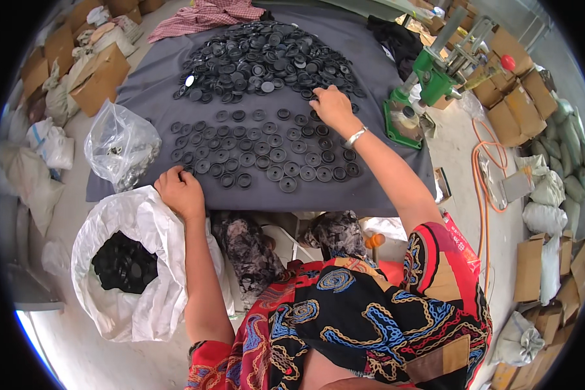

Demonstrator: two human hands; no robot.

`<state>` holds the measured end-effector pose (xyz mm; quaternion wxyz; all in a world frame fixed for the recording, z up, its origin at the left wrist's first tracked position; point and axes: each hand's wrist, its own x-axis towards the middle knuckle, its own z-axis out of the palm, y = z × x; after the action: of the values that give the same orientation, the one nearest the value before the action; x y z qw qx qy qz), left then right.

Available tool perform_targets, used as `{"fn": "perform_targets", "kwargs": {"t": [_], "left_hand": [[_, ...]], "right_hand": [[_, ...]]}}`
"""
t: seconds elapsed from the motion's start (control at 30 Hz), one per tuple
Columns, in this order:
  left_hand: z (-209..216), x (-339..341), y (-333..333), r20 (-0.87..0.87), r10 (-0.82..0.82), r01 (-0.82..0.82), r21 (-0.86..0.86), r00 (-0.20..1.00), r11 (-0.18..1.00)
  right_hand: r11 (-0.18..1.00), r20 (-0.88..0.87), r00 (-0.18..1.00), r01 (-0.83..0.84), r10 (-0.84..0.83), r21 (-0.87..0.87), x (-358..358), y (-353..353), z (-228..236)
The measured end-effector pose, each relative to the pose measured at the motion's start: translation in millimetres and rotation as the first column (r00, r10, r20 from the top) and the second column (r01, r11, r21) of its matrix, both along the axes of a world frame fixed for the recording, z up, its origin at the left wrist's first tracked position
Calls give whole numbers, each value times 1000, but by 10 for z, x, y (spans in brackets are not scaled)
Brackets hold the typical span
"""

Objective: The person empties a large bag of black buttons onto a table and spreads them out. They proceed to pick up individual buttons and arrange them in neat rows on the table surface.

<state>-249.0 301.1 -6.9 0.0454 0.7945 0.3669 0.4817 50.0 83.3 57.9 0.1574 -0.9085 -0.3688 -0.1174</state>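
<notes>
A loose spread of round black discs with raised rims point(277, 155) covers the near half of a grey cloth-covered table point(344, 198). Behind it rises a big heap of similar discs point(266, 58). My right hand point(335, 109), wearing a bangle, reaches to the heap's near right edge, fingers extended and slightly apart over the discs. At the near left table edge is my left hand point(181, 193), its fingers curled together beside the leftmost discs; what they hold, if anything, is hidden. Just below it, a white woven sack point(172, 253) stands with black pieces inside.
A clear plastic bag point(120, 146) of small parts sits at the table's left corner. A green hand press point(422, 91) with a red knob stands at the right. Cartons point(101, 78) and sacks line both sides, and an orange hose point(484, 182) lies on the floor.
</notes>
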Motion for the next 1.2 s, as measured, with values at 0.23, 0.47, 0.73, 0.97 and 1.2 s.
{"fn": "perform_targets", "kwargs": {"t": [0.23, 0.47, 0.73, 0.97, 1.2], "left_hand": [[-23, -2, 7, 5, -3, 2, 9, 1000, 1000], [3, -10, -9, 16, -9, 9, 17, 1000, 1000], [-21, -4, 12, -2, 8, -8, -10, 1000, 1000], [-19, 6, 0, 10, -7, 7, 1, 1000, 1000], [-12, 2, 5, 8, -11, 11, 14, 1000, 1000]], "right_hand": [[998, 88, 994, -69, 70, -7, 365, -44, -195], [981, 85, 978, -190, 192, -29, 35, -444, -215], [977, 179, 981, -106, 73, 183, 124, -466, -181], [994, 238, 971, -29, 3, 105, 413, -132, -131], [992, 246, 965, -110, 92, 61, 723, -99, -285]]}}
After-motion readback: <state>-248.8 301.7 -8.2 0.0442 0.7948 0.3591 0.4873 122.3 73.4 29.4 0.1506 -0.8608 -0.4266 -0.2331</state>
